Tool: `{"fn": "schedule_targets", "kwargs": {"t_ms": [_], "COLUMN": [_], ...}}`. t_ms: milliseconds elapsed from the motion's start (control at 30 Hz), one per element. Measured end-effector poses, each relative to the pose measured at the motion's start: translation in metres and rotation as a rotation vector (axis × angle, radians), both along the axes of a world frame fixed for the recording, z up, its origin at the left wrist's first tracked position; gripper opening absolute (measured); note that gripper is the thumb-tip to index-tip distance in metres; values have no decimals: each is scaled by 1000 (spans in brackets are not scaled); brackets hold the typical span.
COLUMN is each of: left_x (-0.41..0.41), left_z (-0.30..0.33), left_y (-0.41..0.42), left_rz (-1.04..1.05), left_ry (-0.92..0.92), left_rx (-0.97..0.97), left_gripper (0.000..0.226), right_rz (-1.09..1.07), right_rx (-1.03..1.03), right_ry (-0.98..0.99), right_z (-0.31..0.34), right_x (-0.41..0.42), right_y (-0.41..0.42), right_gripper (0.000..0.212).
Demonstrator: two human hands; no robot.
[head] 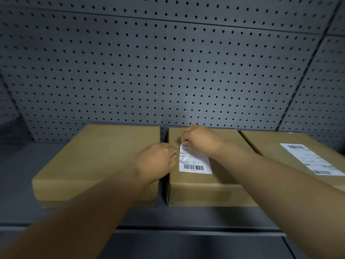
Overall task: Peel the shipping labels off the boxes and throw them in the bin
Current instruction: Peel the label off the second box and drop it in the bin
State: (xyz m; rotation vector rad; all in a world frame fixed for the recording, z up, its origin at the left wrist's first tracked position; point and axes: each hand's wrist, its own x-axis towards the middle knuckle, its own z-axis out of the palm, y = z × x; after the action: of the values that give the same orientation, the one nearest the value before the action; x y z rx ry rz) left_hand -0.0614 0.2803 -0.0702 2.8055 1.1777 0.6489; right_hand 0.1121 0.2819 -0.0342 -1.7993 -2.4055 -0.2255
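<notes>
Three brown cardboard boxes sit side by side on a dark grey bench, with a grey pegboard wall behind them.

The middle box has a white shipping label on its top. The label's top edge is lifted and curled up off the cardboard (the lower part with the barcode lies flat). The right hand comes in from 4 o'clock and its grip pinches that lifted top corner between fingertips and thumb. The left hand comes in from 7 o'clock and sits at the left edge of the middle box, just beside the label at its 9 o'clock side. Its fingers are curled in, and they touch or nearly touch the label's left edge, but I cannot tell if this grip holds the label or only rests there.

The left box at 9 o'clock shows a bare top. The right box at 3 o'clock has its own flat label with barcodes, partly behind the right arm.
</notes>
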Motion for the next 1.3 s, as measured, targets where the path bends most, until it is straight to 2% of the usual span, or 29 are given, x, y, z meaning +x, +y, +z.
{"fn": "schedule_targets", "kwargs": {"t_ms": [200,333,467,633,800,900,1067,1167,1233,1300], "left_x": [0,4,3,1,3,1,1,-1,-2,-1], "left_z": [0,2,2,4,7,6,3,4,5,6], "left_y": [2,0,-3,-5,-8,-7,-5,-5,-4,-5], "left_rz": [0,43,58,52,68,61,32,27,6,-3], "left_ry": [21,77,77,87,81,65,16,7,9,2], "left_rx": [4,-21,-42,-42,-19,1,7,-4,-22,-44], "left_gripper": [24,28,28,25,25,25,24,33,32,25], "right_rz": [-33,-81,-105,-59,-112,-73,38,113,-22,-254], "right_rx": [-40,20,-17,-25,-55,-8,15,-92,-85,139], "right_ry": [-34,-55,-42,-96,-66,-108,-172,-129,-65,-20], "right_z": [2,-6,0,13,9,4,11,14,26,46], "right_x": [8,18,10,5,5,7,8,17,46,77], "right_y": [-5,-13,-12,-15,-10,-10,-16,-12,7,28], "right_gripper": [18,20,13,20,21,14,16,15,18,23]}}
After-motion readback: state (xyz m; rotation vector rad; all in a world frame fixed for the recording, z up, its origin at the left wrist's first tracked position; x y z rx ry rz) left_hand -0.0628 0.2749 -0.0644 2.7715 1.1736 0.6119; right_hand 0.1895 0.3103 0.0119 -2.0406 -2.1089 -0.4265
